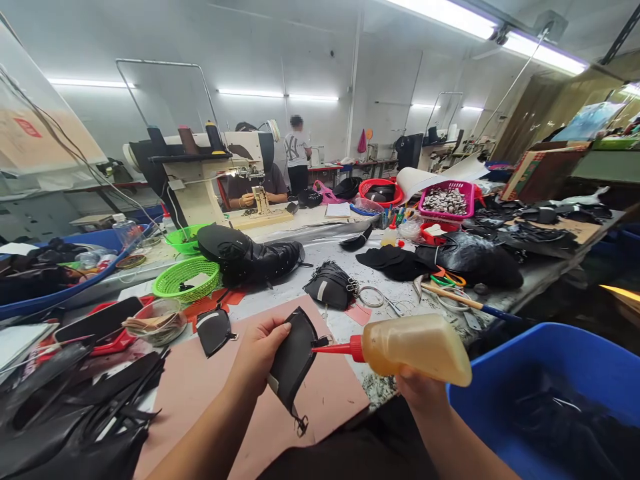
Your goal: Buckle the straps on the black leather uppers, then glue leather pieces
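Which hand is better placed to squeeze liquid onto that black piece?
Probably the right hand: it grips the bottle, whose red nozzle points at the edge of the black piece. The left hand holds that piece.

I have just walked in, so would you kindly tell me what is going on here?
The person's left hand holds a black piece above a pink sheet. The right hand holds a bottle on its side, its red nozzle at the piece's edge; whether liquid is coming out is too small to tell. A similar piece lies to the left. Beyond, another person sits behind a sewing machine.
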The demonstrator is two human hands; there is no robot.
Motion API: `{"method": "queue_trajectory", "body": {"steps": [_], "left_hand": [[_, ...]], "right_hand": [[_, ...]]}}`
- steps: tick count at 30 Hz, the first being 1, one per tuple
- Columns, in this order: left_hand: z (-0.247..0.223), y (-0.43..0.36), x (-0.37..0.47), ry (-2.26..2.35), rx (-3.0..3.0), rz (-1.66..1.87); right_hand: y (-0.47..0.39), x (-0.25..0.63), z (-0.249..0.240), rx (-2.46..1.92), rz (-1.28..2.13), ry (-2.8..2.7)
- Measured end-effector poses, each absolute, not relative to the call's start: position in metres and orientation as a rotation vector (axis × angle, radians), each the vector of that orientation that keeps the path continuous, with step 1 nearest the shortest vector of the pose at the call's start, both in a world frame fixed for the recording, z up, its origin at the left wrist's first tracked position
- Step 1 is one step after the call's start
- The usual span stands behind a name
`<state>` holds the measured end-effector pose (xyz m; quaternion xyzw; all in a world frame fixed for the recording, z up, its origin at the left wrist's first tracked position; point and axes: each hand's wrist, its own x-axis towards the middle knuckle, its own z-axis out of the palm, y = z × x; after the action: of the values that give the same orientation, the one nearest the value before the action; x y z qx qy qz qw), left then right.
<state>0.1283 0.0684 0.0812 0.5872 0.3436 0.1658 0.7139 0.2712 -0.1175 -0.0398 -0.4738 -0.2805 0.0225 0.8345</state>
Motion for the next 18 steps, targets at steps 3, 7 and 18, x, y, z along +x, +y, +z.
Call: {"method": "queue_trajectory", "body": {"steps": [3,7,18], "left_hand": [[0.081,0.069,0.129,0.764,1.309,0.364],[0.081,0.069,0.130,0.772,1.323,0.328],[0.052,0.085,0.142,0.816,1.306,0.282]], "right_hand": [[-0.119,0.276,-0.038,-1.004,0.049,-0.634],[-0.116,0.276,-0.026,-1.009,0.031,-0.683],[-0.086,0.273,0.016,-1.095,-0.049,-0.790]]}}
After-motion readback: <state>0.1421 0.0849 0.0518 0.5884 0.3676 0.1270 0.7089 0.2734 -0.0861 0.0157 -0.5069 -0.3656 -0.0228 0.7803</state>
